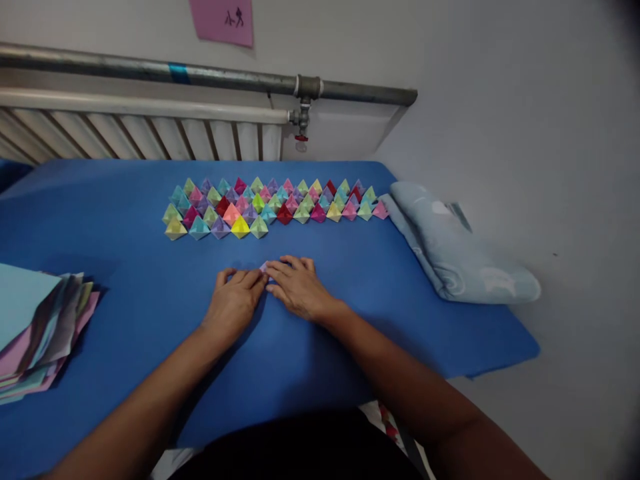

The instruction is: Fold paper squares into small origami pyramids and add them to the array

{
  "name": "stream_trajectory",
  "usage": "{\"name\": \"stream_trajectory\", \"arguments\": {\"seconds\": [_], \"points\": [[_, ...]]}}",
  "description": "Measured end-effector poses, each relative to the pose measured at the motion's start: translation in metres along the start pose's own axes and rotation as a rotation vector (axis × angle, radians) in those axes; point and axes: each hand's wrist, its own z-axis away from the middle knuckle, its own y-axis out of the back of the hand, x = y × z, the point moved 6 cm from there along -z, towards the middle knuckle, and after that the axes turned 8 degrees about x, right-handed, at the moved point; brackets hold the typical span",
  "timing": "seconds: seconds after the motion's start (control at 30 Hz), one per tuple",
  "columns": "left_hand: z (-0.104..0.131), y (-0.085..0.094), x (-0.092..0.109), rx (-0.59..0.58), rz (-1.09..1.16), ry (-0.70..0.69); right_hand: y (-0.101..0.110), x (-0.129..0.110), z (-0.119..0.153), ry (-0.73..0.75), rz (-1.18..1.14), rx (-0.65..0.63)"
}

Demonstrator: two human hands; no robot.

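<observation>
A small piece of pale purple folded paper lies on the blue tabletop, mostly hidden under my fingers. My left hand holds its left side, fingers bent and pressed together at the tips. From the right, my right hand grips the same paper, its fingers laid across the top. Beyond my hands stand several rows of small folded paper boats in yellow, pink, red, green, blue and purple. The front row is shorter than those behind it and reaches only partway across.
A stack of coloured paper sheets lies at the left. A folded light blue blanket rests at the right edge of the blue table. Behind are a radiator, a metal pipe with a red-handled valve, and a pink note.
</observation>
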Motion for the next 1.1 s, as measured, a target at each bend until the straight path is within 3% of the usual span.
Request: {"name": "stream_trajectory", "arguments": {"seconds": [0.37,0.53,0.7,0.83,0.97,1.1], "points": [[0.035,0.015,-0.015,-0.036,-0.058,0.056,0.001,0.001,0.004,0.013,0.087,-0.068],[0.009,0.013,-0.011,0.009,-0.012,0.067,0.000,0.000,0.003,0.006,0.113,-0.079],[-0.008,-0.004,-0.001,-0.087,-0.011,-0.082,0.000,-0.001,0.005,-0.001,0.101,-0.077],[-0.009,-0.002,-0.003,-0.124,-0.029,-0.107,0.006,0.010,0.017,-0.024,0.107,-0.080],[-0.020,-0.001,-0.014,-0.186,0.058,-0.103,0.019,0.037,0.032,-0.217,0.041,0.020],[-0.036,-0.012,-0.029,-0.233,0.210,-0.128,0.025,0.055,0.034,-0.384,-0.070,0.143]]}}
